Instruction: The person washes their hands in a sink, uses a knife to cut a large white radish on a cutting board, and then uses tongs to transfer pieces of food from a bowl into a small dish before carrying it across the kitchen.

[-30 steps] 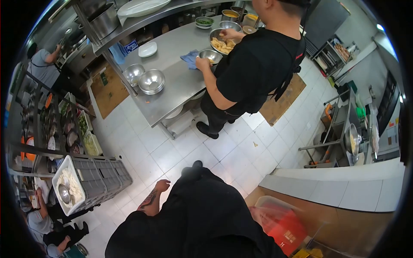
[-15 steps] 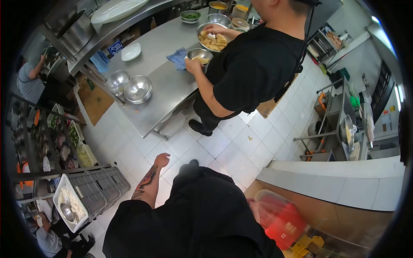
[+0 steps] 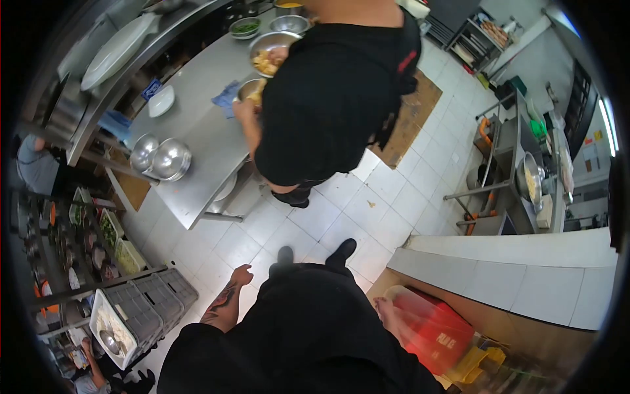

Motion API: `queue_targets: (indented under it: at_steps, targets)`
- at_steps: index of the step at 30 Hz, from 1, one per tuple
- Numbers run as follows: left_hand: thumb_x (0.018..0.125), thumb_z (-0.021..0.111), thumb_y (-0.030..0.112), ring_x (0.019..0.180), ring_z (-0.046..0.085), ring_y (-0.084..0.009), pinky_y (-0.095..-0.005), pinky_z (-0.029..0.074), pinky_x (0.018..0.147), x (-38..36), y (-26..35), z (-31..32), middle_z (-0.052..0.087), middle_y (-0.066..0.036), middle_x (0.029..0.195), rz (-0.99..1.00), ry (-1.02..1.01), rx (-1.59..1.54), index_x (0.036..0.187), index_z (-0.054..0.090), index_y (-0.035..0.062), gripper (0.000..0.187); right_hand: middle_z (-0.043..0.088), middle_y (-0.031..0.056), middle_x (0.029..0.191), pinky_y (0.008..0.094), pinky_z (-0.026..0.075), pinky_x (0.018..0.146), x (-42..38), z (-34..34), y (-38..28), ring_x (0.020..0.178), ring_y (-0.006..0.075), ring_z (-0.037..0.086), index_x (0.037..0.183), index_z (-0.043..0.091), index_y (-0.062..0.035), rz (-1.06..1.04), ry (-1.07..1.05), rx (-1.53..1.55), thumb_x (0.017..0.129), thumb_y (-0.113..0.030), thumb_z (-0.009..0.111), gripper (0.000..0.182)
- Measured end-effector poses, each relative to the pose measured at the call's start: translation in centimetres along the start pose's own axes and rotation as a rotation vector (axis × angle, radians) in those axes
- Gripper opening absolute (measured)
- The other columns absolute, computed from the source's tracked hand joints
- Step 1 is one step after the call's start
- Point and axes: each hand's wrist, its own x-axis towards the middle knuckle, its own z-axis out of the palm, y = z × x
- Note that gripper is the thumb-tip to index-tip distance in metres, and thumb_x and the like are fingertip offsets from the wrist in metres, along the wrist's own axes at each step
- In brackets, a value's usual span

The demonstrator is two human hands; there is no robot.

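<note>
My left hand hangs over the tiled floor, its fingers loosely bent and apart, with nothing in it. The forearm above it is tattooed. At my right side, my right hand grips the edge of a clear plastic container. Its outline is faint and partly blurred, and a red crate shows behind it. My fingers on the container are only partly visible.
Ahead, a person in black works at a steel table bearing metal bowls. On the left stands a grey crate with a white tub. A low tiled wall runs along the right.
The view has moved forward, and both my feet now show. My left hand has dropped slightly in view. The container stays with my right hand. The person in black has leaned over the table.
</note>
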Motion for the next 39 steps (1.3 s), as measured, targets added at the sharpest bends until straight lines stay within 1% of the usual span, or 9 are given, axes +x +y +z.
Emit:
queue_targets:
  at_steps: [10,22,24,27,29,30,33,38,39]
  targets:
    - [0.082,0.060,0.021,0.119,0.062,-0.0333,-0.0383,0.049,0.103,3.3,15.3,-1.7,0.065,-0.021,0.127,0.009,0.093,-0.072,0.131,0.062,0.0061,0.051,0.068,0.0043,0.075,0.0317,0.047,0.065,12.7,-10.1,-7.9,0.069,0.0128,0.058,0.096,0.074,-0.0027,-0.177,-0.046,-0.174,0.092,-0.022,0.065,0.022]
    - [0.087,0.059,0.018,0.108,0.068,-0.0288,-0.0371,0.052,0.094,12.2,39.5,0.9,0.071,-0.015,0.116,0.160,-0.076,-0.211,0.132,0.062,0.0117,0.046,0.070,0.0013,0.085,0.0240,0.048,0.070,12.5,-26.9,-36.1,0.075,0.0081,0.060,0.109,0.071,-0.0041,-0.562,0.043,0.316,0.093,-0.016,0.065,0.021]
    - [0.087,0.058,0.019,0.108,0.067,-0.0295,-0.0375,0.052,0.094,14.3,40.0,2.4,0.070,-0.015,0.118,0.118,-0.082,-0.125,0.133,0.063,0.0129,0.046,0.064,-0.0040,0.083,0.0224,0.045,0.070,16.5,-27.9,-35.5,0.076,0.0048,0.053,0.107,0.072,-0.0035,-0.563,0.140,0.245,0.095,-0.015,0.065,0.018]
    - [0.083,0.059,0.021,0.117,0.064,-0.0327,-0.0385,0.049,0.101,16.2,40.2,4.2,0.067,-0.017,0.124,0.064,-0.094,-0.137,0.127,0.067,0.0132,0.045,0.073,0.0141,0.086,0.0373,0.053,0.075,24.5,-28.6,-27.8,0.082,0.0261,0.070,0.102,0.073,-0.0026,-0.524,0.331,-0.237,0.095,-0.034,0.064,0.033]
    - [0.081,0.061,0.025,0.120,0.062,-0.0323,-0.0382,0.048,0.103,17.2,40.5,5.3,0.067,-0.017,0.126,0.005,-0.139,-0.084,0.124,0.069,0.0121,0.046,0.072,0.0210,0.096,0.0497,0.054,0.083,29.2,-29.0,-18.3,0.092,0.0379,0.069,0.095,0.073,-0.0045,-0.305,0.199,-0.577,0.093,-0.036,0.054,0.037]
    - [0.080,0.062,0.027,0.119,0.062,-0.0324,-0.0386,0.049,0.103,19.3,38.5,7.9,0.067,-0.017,0.124,-0.026,-0.163,-0.200,0.123,0.070,0.0119,0.046,0.071,0.0217,0.098,0.0521,0.053,0.085,31.7,-30.3,-13.6,0.094,0.0384,0.069,0.091,0.074,-0.0064,-0.246,-0.171,-0.839,0.085,-0.034,0.059,0.031]
    - [0.081,0.063,0.031,0.117,0.063,-0.0324,-0.0391,0.049,0.103,19.4,41.9,7.5,0.069,-0.016,0.122,-0.104,-0.187,-0.179,0.123,0.069,0.0084,0.048,0.072,0.0194,0.096,0.0461,0.055,0.071,29.2,-30.8,-6.4,0.085,0.0372,0.069,0.086,0.073,-0.0057,-0.411,-0.482,-1.279,0.082,-0.026,0.059,0.025]
    - [0.082,0.071,0.028,0.113,0.067,-0.0296,-0.0360,0.051,0.098,21.7,54.2,1.6,0.070,-0.019,0.120,-0.150,-0.199,-0.521,0.125,0.067,0.0022,0.051,0.071,0.0195,0.095,0.0468,0.055,0.071,32.4,-36.1,-22.6,0.084,0.0375,0.069,0.087,0.072,-0.0055,-0.095,-0.074,-0.154,0.082,-0.027,0.060,0.025]
    - [0.081,0.072,0.023,0.111,0.068,-0.0288,-0.0348,0.052,0.095,27.0,51.3,6.4,0.070,-0.020,0.118,-0.199,-0.165,-0.644,0.126,0.066,0.0027,0.050,0.071,0.0195,0.095,0.0469,0.055,0.071,33.4,-36.9,-26.4,0.084,0.0375,0.069,0.088,0.072,-0.0054,-0.101,-0.037,-0.048,0.082,-0.027,0.060,0.025]
